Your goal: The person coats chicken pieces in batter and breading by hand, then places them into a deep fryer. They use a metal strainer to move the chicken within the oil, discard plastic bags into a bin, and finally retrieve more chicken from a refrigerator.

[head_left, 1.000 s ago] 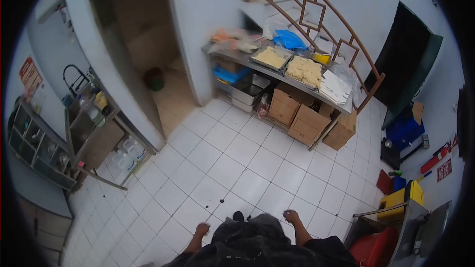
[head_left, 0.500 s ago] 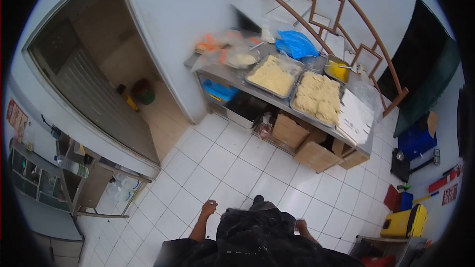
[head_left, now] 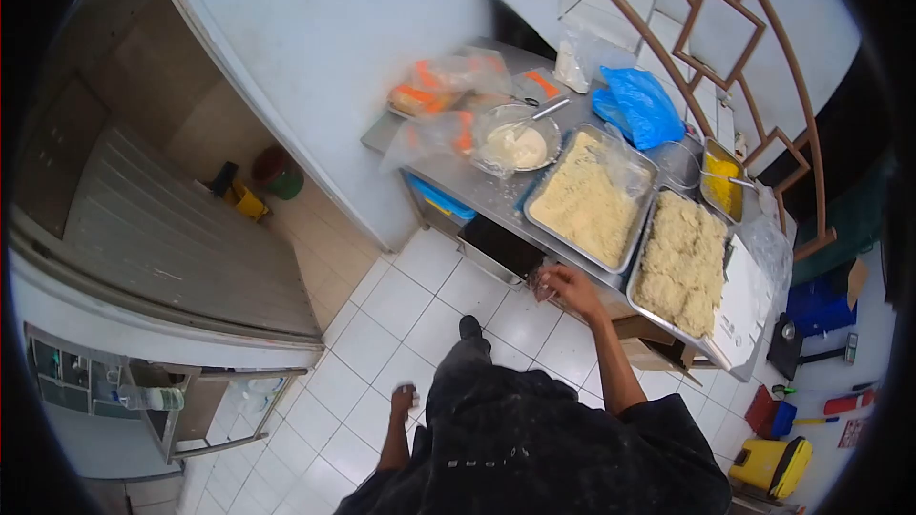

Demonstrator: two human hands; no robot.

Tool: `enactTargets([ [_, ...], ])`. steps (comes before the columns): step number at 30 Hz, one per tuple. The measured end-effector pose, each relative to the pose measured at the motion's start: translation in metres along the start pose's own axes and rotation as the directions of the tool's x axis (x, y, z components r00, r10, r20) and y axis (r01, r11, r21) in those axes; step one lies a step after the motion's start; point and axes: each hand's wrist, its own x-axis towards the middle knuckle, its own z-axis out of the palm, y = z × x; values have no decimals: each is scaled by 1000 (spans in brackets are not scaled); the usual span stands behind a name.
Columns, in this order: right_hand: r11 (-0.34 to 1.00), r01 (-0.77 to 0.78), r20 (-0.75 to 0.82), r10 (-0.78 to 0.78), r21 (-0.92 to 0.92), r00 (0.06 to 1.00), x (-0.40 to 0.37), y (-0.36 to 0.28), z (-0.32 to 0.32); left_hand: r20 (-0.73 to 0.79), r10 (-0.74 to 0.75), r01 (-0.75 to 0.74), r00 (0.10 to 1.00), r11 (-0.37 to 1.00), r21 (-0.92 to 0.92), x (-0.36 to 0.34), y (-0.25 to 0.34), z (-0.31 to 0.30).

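My right hand [head_left: 570, 288] reaches forward at the table's front edge, fingers loosely bent and apart, with nothing seen in it. Just beyond it is a metal tray [head_left: 530, 213] of pale crumbly dough [head_left: 589, 198]. To the right, a second tray holds lumpy dough [head_left: 681, 265]. A bowl [head_left: 489, 124] on the left contains a creamy pale mix [head_left: 518, 147] and a metal-handled utensil [head_left: 551, 107]. My left hand [head_left: 405, 401] hangs low by my side over the floor; its fingers look curled but are too small and dark to read.
The steel table [head_left: 485, 198] carries plastic bags, a blue bag [head_left: 639, 107] and a container of yellow food [head_left: 722, 185]. Cardboard boxes [head_left: 658, 351] sit underneath. A doorway stands left, a stair railing [head_left: 704, 29] behind, and a yellow bin [head_left: 771, 465] right.
I have stepped closer to the table, so the trays and bowl appear larger. My right hand has risen from my side to the table's front edge. My left hand still hangs low.
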Motion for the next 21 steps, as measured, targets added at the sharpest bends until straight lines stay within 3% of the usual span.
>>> enactTargets([
  [1,998,20,-60,-23,-52,998,16,-13,-3,45,97,-92,994,990,-104,21,35,1],
  [3,980,91,-186,-124,-174,975,59,-50,-24,-32,49,-46,998,993,112,55,148,22],
  [4,975,131,-234,-172,-182,957,76,-70,-35,33,496,-420,868,697,581,116,157,16],
  [5,969,168,-284,-215,-183,934,93,-87,-46,13,313,-306,950,917,257,89,239,33],
  [7,933,159,-375,-279,-322,884,137,-109,-71,44,551,-535,833,784,314,113,338,50],
  [10,831,211,-415,-457,-515,786,213,-144,-95,93,765,-728,638,560,395,135,456,76],
  [12,797,225,-373,-485,-560,791,272,-159,-108,106,721,-719,685,645,257,144,513,94],
  [15,783,217,-287,-448,-583,847,363,-168,-120,120,730,-736,672,641,218,142,575,116],
  [18,714,98,-222,-340,-693,914,453,-145,-133,81,723,-716,686,651,253,155,598,125],
  [21,561,-9,-149,-204,-828,968,524,-104,-139,30,617,-599,786,749,285,182,593,131],
])
